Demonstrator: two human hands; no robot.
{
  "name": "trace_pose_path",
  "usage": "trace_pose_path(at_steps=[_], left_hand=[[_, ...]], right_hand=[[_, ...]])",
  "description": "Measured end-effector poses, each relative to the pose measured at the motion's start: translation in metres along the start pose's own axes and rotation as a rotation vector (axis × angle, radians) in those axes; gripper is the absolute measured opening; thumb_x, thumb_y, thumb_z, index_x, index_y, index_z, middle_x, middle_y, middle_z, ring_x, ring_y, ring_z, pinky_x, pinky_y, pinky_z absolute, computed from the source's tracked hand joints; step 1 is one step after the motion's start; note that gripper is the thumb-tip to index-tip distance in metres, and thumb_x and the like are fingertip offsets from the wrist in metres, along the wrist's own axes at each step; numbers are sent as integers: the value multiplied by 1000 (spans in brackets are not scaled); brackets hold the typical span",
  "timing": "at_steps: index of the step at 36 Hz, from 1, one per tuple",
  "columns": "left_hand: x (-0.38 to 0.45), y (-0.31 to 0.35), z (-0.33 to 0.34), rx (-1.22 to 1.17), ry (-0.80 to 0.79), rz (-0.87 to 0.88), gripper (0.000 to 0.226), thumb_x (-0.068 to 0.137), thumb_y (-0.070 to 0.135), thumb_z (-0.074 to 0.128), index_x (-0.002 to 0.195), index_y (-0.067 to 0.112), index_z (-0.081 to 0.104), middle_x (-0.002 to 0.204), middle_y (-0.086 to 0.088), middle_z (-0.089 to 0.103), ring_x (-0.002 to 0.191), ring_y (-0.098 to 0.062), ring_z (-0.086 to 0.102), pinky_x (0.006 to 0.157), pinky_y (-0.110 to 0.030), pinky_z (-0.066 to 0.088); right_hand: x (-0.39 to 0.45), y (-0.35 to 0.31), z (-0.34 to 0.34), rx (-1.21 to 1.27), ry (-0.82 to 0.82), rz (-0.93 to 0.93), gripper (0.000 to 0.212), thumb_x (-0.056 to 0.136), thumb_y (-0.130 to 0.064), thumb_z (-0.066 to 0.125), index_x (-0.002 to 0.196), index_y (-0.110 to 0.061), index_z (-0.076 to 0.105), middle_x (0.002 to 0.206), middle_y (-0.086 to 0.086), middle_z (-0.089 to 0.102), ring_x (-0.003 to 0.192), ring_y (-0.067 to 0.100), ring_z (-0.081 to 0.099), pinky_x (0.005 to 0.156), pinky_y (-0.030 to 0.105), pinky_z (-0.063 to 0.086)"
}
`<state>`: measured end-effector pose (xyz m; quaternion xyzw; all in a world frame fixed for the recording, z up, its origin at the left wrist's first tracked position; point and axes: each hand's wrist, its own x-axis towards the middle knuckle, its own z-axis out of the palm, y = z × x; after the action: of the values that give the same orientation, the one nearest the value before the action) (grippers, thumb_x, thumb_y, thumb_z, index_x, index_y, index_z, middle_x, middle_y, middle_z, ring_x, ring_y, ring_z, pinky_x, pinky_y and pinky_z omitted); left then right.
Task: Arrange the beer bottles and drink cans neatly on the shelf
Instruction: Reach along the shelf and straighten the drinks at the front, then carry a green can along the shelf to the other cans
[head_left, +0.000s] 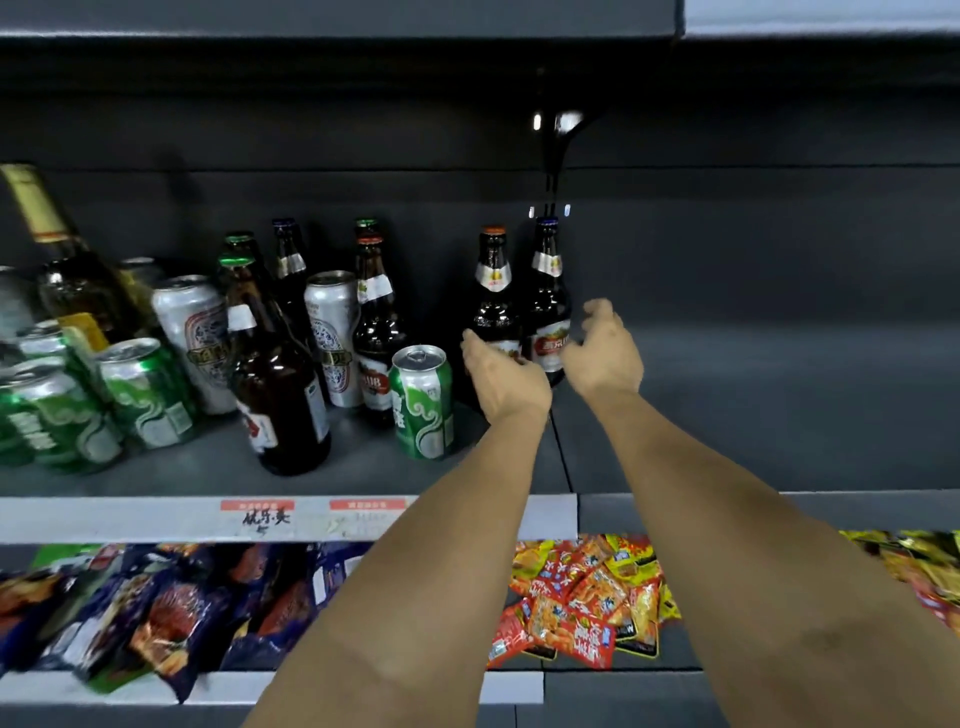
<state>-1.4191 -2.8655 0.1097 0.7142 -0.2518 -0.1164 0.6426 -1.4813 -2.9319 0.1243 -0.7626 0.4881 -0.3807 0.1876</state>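
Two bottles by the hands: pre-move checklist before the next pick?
1. Orange-capped bottle upright: ok.
2. Blue-capped bottle upright, beside it: ok.
3. Left hand free: ok, fingers relaxed, holding nothing.
4. Right hand free: ok, fingers loosely curled, clear of the label.
5. Shelf space to the right bare: ok.
6. Green can standing alone in front, out of line: not ok.
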Motion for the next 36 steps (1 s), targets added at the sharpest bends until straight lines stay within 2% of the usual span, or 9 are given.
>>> trace_pose_path(at_steps=[5,8,12,15,19,23,26,30,36], left_hand=[[-31,5,-21,121,-6,107,61,91,0,51,147,10,29,146,-11,37,127,-26,44,91,-30,38],[-38,4,-42,229,0,218,45,90,4,51,134,13,44,132,-9,46,110,-29,53,73,-31,36],[-37,0,-77,433,38,381,28,91,12,50,119,14,52,121,-6,51,101,-30,56,65,-35,36],[-29,-9,-106,610,55,528,24,94,17,48,117,14,51,117,-6,51,101,-28,55,62,-35,35],[-13,-27,-142,708,97,645,23,95,23,50,115,13,54,112,-5,54,98,-24,56,59,-32,34],[1,-44,-170,708,116,678,17,91,25,56,104,14,57,101,-4,56,89,-23,58,56,-30,37],[8,-53,-185,705,82,722,16,89,24,59,101,14,58,97,-4,57,85,-23,59,54,-29,36],[17,-62,-200,695,38,685,19,93,26,54,104,10,56,102,-6,55,91,-24,56,58,-31,34],[19,-74,-212,746,-87,683,25,96,28,49,114,11,56,110,-5,55,98,-23,56,60,-32,39]], right_hand=[[-22,-26,-6,-52,81,-135,37,88,-9,50,125,-15,51,123,4,58,108,25,56,74,35,45],[-31,-42,-4,-47,72,-213,31,90,-14,50,121,-15,53,120,4,60,105,25,57,73,33,42],[-45,-65,3,-48,1,-249,27,95,-26,48,118,-15,55,116,4,62,101,27,58,72,33,41],[-52,-79,16,-106,-153,-251,39,99,-41,42,128,-16,49,126,10,57,112,30,55,81,37,42],[-63,-93,38,-88,-349,-181,66,97,-59,34,149,-20,24,144,14,41,127,34,45,94,43,41],[-74,-105,59,-105,-348,-136,76,91,-63,44,150,-22,20,143,13,43,126,33,47,92,42,44],[-79,-111,69,-131,-314,-103,79,87,-56,59,148,-21,23,139,11,46,122,32,51,85,40,46],[-82,-113,74,-185,-252,-75,74,84,-55,65,141,-18,33,128,10,55,115,30,55,74,34,44],[-92,-117,73,-196,-162,-32,65,83,-54,66,130,-16,42,118,9,60,106,30,59,68,31,40]])
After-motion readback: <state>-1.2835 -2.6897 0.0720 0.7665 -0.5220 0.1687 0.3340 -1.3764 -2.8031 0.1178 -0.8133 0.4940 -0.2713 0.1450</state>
